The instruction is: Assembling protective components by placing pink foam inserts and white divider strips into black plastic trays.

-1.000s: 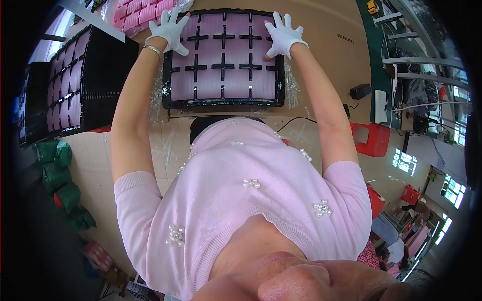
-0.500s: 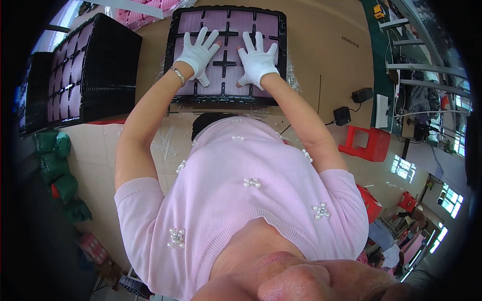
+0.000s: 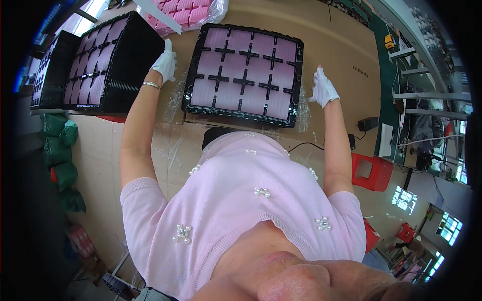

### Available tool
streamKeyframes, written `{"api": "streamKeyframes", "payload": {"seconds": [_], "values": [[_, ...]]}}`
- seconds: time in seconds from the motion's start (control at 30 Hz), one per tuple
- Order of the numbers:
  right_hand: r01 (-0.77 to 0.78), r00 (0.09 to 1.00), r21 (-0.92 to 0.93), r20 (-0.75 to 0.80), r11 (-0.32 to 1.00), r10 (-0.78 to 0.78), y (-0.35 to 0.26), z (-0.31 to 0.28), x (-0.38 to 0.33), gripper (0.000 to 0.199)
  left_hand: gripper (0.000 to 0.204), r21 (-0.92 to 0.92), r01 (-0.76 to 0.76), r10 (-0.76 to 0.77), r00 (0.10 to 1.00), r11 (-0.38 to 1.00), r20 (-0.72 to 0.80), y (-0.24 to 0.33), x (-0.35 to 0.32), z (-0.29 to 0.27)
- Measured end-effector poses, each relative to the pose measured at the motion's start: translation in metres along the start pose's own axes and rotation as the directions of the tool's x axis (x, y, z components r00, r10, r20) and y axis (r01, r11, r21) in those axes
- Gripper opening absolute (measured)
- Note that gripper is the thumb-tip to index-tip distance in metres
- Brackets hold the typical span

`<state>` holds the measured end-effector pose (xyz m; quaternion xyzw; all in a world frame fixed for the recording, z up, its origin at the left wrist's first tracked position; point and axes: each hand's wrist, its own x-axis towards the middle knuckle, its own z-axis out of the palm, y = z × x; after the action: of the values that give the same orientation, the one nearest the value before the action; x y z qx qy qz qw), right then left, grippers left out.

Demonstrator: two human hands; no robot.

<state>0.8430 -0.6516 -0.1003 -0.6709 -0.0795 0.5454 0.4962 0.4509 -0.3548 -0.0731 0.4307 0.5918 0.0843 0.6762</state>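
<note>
Tray (image 3: 245, 74) of pink pieces lies upper centre; gloved left hand (image 3: 165, 62) and right hand (image 3: 324, 88) flank it, fingers open, holding nothing; next, probably gripping both edges squarely

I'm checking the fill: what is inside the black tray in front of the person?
The black compartmented plastic tray holds flat pink pieces in every visible pocket, with black cross-shaped dividers between them. Whether more lie underneath the top pieces cannot be seen.

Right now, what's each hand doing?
Left hand: gloved, at the left edge of the black tray, grip unclear.
Right hand: gloved, open beside the tray's right edge, holding nothing.
</note>
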Motion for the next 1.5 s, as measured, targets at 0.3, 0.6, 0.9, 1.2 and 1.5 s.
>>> {"api": "streamKeyframes", "payload": {"seconds": [0.3, 0.6, 0.9, 1.2, 1.5], "values": [[-0.082, 0.982, 0.195, 0.182, 0.977, 0.046, 0.028, 0.0, 0.038, 0.094, 0.115, -0.02, 0.077, -0.071, 0.977, 0.997, 0.201, -0.001, 0.005, 0.035], [0.101, 0.972, 0.119, 0.199, 0.988, -0.124, 0.021, 0.015, 0.029, 0.083, 0.116, 0.042, 0.073, -0.079, 0.986, 0.996, 0.15, 0.004, 0.006, 0.039], [-0.061, 0.985, 0.253, 0.17, 0.965, 0.018, -0.03, 0.061, -0.047, 0.06, 0.116, 0.085, -0.005, -0.007, 0.99, 0.996, 0.143, 0.017, -0.027, 0.032], [-0.048, 0.967, 0.214, 0.253, 0.976, -0.008, -0.073, 0.072, -0.064, 0.077, 0.115, 0.257, -0.191, 0.149, 0.973, 0.947, 0.176, 0.083, -0.09, -0.01], [-0.02, 0.844, 0.178, 0.53, 0.984, -0.079, -0.099, 0.202, -0.06, 0.08, 0.116, 0.58, -0.275, 0.406, 0.907, 0.767, -0.108, 0.128, -0.129, -0.149]]}}
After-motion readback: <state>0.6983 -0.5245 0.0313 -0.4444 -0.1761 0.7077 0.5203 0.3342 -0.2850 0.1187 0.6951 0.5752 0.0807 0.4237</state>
